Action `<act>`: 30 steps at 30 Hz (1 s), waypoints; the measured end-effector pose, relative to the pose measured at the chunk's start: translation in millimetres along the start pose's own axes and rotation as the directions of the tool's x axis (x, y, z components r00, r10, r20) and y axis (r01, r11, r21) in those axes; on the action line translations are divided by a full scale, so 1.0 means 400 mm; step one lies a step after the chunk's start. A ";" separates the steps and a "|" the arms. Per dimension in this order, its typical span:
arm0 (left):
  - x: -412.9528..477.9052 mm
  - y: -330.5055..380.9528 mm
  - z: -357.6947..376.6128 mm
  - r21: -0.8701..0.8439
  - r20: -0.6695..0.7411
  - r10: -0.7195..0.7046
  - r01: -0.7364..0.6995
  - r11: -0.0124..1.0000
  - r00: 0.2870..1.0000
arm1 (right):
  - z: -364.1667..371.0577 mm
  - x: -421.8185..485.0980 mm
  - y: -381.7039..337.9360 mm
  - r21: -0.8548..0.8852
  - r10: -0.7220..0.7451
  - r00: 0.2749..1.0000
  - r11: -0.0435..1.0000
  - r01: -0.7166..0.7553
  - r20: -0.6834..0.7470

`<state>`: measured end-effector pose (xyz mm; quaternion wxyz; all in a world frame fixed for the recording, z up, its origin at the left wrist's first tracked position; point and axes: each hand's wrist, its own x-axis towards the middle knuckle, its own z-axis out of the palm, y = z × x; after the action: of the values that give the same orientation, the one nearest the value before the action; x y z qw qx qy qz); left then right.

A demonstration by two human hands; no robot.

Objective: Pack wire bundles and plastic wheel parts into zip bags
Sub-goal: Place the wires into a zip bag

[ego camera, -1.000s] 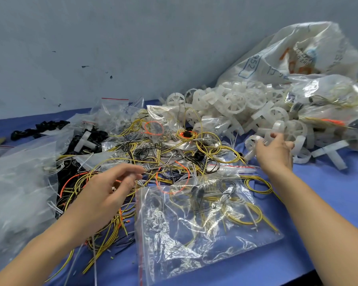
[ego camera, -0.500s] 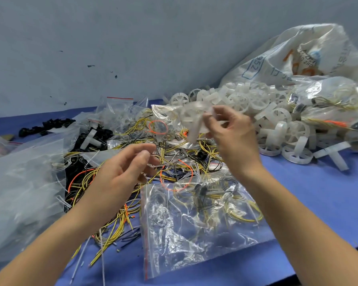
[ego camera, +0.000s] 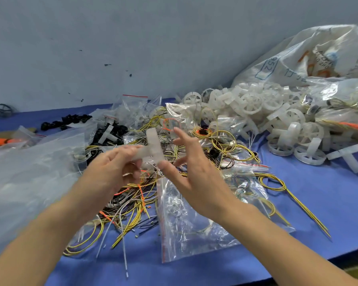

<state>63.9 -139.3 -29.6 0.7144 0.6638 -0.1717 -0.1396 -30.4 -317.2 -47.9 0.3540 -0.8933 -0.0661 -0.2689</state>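
Translucent white plastic wheel part point(ego camera: 152, 148) is held above the wire pile, gripped by the left hand point(ego camera: 110, 172); the right hand point(ego camera: 191, 174) hovers just beside it, fingers spread. Keep the left-hand grip firm and lower the part into the zip bag point(ego camera: 196, 219) on the counter point(ego camera: 322, 207).

Motion blurs the white plastic part point(ego camera: 152, 148); the left hand point(ego camera: 110, 172) perhaps grips it, fingers point(ego camera: 132, 174) smeared.
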 end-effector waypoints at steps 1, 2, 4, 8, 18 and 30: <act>0.009 0.004 -0.015 0.009 -0.098 -0.030 0.031 0.999 0.995 | 0.006 -0.006 0.002 -0.005 -0.009 0.999 1.000 0.009 0.045; 0.017 0.007 -0.035 0.004 -0.177 -0.064 0.065 0.998 0.982 | 0.010 -0.008 0.006 -0.033 -0.033 0.996 0.999 0.036 0.079; 0.014 0.011 -0.073 -0.029 -0.236 -0.116 0.112 0.993 0.965 | 0.015 -0.008 0.014 -0.146 -0.118 0.980 0.979 0.142 0.161; -0.031 0.005 -0.122 -0.023 -0.069 -0.248 0.247 0.969 0.966 | 0.037 -0.013 0.022 -0.287 -0.228 0.873 0.883 0.372 0.430; -0.067 -0.006 -0.058 0.169 0.157 -0.548 0.524 0.834 0.822 | 0.036 -0.008 0.035 -0.248 -0.216 0.905 0.915 0.319 0.366; -0.071 -0.025 -0.016 0.085 0.196 -0.410 0.401 0.912 0.891 | 0.013 0.000 0.033 -0.171 -0.216 0.967 0.956 0.237 0.133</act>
<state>41.4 -122.1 -41.9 0.6331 0.6817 -0.1068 -0.3508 -24.3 -323.4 -59.1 0.2318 -0.9227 -0.1626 -0.2618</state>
